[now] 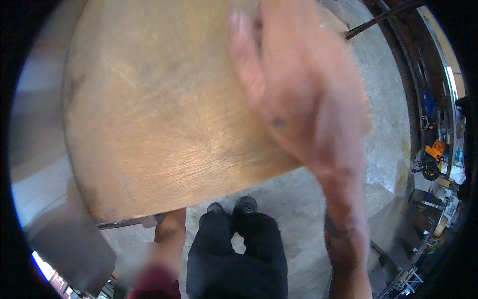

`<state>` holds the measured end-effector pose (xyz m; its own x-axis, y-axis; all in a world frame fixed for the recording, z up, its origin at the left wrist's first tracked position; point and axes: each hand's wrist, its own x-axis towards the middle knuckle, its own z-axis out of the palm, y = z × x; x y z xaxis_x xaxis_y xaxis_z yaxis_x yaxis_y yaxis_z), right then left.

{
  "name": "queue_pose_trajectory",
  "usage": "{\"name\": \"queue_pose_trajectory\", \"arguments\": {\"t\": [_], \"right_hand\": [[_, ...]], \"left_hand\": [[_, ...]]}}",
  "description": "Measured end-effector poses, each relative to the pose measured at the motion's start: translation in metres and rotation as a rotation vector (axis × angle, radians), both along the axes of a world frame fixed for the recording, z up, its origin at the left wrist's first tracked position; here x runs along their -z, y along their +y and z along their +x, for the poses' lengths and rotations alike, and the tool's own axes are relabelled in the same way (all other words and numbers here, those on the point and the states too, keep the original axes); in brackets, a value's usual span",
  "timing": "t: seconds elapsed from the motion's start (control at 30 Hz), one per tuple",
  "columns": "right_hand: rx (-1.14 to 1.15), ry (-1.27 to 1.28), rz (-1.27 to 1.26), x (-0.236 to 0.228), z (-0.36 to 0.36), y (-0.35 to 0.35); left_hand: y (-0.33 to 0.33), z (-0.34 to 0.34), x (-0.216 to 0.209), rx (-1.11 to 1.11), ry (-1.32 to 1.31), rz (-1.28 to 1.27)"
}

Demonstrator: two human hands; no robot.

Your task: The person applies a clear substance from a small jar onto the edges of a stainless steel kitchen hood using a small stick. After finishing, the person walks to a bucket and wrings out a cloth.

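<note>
A large wooden panel (144, 129) with brushed, streaky grain and rounded sides spreads before me. My right hand (303, 84) is over its right part, close to the camera and smeared by motion. Its thumb is stretched out apart from the palm, and the other fingers run out at the top edge. Nothing can be made out in it, and I cannot tell whether it touches the panel. At the lower left, my left forearm (172, 231), beside a maroon sleeve (154, 284), reaches the panel's near edge. My left hand is hidden there.
My dark shoes (246, 204) stand on a grey concrete floor (298, 209). A dark bar (383, 20) crosses at the upper right. Along the right side runs a cluttered rack with an orange tool (435, 149). A grey-brown shape (72, 244) fills the lower left.
</note>
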<state>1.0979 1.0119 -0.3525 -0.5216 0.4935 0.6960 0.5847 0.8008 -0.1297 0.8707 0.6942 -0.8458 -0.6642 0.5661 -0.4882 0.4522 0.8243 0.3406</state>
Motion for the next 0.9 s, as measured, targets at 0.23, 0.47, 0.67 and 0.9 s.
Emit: {"name": "queue_pose_trajectory", "arguments": {"t": [0.23, 0.47, 0.67, 0.9], "right_hand": [[0.011, -0.152, -0.231, -0.015, 0.007, -0.010], [-0.047, -0.312, -0.356, -0.028, 0.012, -0.009], [-0.398, 0.084, -0.826, -0.074, 0.068, 0.030], [-0.054, -0.184, -1.180, -0.007, 0.265, 0.182]], "left_hand": [[-0.096, 0.143, -0.176, 0.092, -0.184, 0.103], [-0.056, 0.278, -0.362, 0.037, -0.471, -0.171], [0.045, 0.358, -0.344, 0.215, -0.393, 0.220], [0.269, 0.403, -0.495, 0.144, -0.326, -0.227]]}}
